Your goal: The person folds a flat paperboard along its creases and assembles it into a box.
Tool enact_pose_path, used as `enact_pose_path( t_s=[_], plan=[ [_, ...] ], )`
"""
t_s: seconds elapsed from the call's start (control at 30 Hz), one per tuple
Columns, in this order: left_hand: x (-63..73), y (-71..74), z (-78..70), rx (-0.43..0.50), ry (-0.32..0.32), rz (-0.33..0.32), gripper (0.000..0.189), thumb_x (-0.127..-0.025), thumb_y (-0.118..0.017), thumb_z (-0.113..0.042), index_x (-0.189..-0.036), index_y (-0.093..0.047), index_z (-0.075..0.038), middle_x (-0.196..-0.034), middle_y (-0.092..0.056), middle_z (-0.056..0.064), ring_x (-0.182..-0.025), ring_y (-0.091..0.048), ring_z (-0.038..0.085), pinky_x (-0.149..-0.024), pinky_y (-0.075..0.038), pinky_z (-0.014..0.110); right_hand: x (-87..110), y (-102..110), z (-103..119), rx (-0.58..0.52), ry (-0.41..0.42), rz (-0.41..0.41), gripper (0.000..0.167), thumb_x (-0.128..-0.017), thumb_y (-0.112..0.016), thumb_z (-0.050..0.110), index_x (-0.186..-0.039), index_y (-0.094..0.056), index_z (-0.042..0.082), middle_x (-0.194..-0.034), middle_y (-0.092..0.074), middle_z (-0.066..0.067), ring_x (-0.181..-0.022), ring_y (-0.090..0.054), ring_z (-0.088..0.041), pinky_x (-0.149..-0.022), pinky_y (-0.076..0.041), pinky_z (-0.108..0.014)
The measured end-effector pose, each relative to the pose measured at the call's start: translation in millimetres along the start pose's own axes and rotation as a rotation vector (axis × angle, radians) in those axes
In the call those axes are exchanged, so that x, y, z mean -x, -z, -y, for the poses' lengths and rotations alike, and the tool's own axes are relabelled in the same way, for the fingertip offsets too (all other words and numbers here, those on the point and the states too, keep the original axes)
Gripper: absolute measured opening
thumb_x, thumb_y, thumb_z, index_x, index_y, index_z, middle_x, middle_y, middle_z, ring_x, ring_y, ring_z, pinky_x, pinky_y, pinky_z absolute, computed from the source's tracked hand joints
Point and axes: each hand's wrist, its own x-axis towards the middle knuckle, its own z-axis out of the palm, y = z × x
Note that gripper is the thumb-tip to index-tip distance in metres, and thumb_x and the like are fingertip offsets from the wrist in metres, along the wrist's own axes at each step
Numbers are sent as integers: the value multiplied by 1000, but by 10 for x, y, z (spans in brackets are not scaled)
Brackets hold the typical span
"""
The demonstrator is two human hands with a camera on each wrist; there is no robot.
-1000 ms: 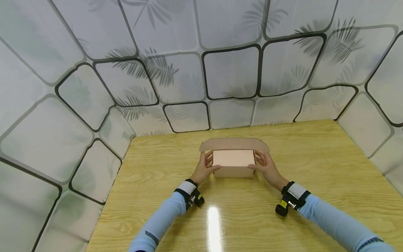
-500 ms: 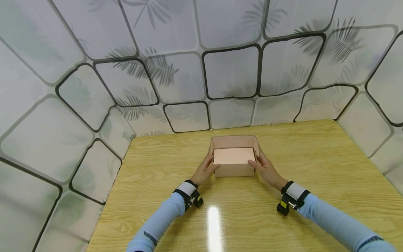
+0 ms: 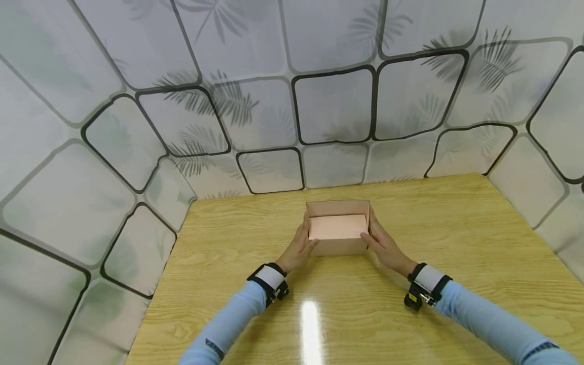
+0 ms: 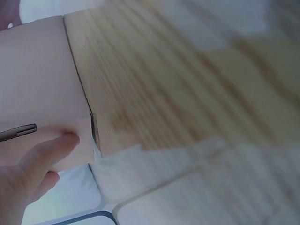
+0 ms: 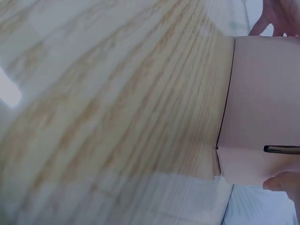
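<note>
A pinkish-tan cardboard box (image 3: 338,247) stands on the table in front of me, between both hands. A panel (image 3: 337,208) rises along its back edge, with short side pieces running forward from it. My left hand (image 3: 296,248) grips the left end, fingers along the side and thumb at the near top corner. At the opposite end, my right hand (image 3: 385,248) holds the box in the same way. In the left wrist view, fingers press the box's end (image 4: 70,152) below a dark slot. The right wrist view shows a fingertip against the other end (image 5: 241,164); most of that hand is hidden.
The wood-grain table (image 3: 228,314) extends around the box on every side, with a bright light reflection in front. Patterned fabric walls (image 3: 335,106) with dark outlined shapes and leaves enclose the back, left and right.
The wide, rounded flap behind the box has gone out of sight, and an upright back panel with side pieces now shows. My fingers have come in flatter along the box's ends.
</note>
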Motion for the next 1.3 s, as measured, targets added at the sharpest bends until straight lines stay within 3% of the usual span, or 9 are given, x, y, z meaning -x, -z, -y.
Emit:
enact_pose_path(
  t_s=[0.1,0.17,0.27,0.37,0.53,0.73,1.0,1.17,1.3],
  plan=[
    [20,19,-11,-16,-7,-8,66,-101,-29,-25,-145,15,-5,-154,9,18,-142,2,32,-113,-11,51,18,16,-47,-34,-45,-48,56,-101,-30,13,-149,-1,13,-154,-7,-16,-140,-17,-15,-99,-25,-5],
    [31,32,-16,-12,-6,-19,61,-102,-26,-24,-146,12,-4,-154,7,17,-142,2,31,-114,-9,49,11,19,-48,-99,-74,-83,51,-102,-27,19,-148,-9,5,-146,-24,-22,-128,-36,-6,-92,-36,-9],
    [48,44,-25,-10,-8,-56,55,-103,-23,-23,-147,4,-5,-155,2,15,-143,-3,29,-114,-11,47,-12,19,-38,-178,-103,-124,48,-102,-26,23,-140,-16,-5,-130,-36,-25,-107,-45,5,-83,-43,-11],
    [76,90,-132,32,11,-96,50,-103,-21,-20,-147,-6,-4,-155,-5,13,-142,-12,28,-110,-26,47,-33,36,-38,-229,-124,-129,48,-102,-26,24,-138,-15,-7,-134,-31,-26,-107,-44,9,-83,-44,-11],
    [116,206,-415,169,88,-155,45,-102,-27,-14,-144,-22,-2,-151,-20,17,-132,-34,37,-85,-50,47,-59,82,-57,-301,-166,-86,50,-102,-30,26,-139,-12,-2,-146,-16,-26,-114,-38,9,-88,-42,-15],
    [108,200,-392,240,117,-183,45,-100,-35,-15,-144,-27,-5,-147,-29,19,-126,-42,38,-83,-52,45,-58,104,-82,-318,-214,-61,49,-100,-35,30,-139,-16,8,-151,-10,-22,-123,-34,1,-97,-38,-40],
    [101,179,-347,299,114,-226,44,-99,-40,-14,-141,-34,-2,-143,-34,22,-124,-45,39,-80,-53,42,-58,138,-82,-345,-204,-26,50,-100,-38,25,-140,-12,9,-152,-3,-24,-136,-15,-37,-87,-44,-15],
    [99,187,-316,294,88,-205,48,-98,-42,-12,-144,-29,-3,-145,-33,22,-126,-42,39,-82,-53,41,-62,183,-94,-289,-181,15,61,-100,-39,20,-148,-3,17,-153,3,-22,-137,-10,-45,-87,-43,-14],
    [107,213,-287,268,46,-163,54,-97,-43,-8,-146,-21,-5,-148,-26,21,-129,-37,41,-83,-52,40,-59,205,-114,-234,-151,51,60,-99,-40,16,-149,-6,19,-154,5,-19,-138,-4,-45,-91,-41,-16]
  ],
)
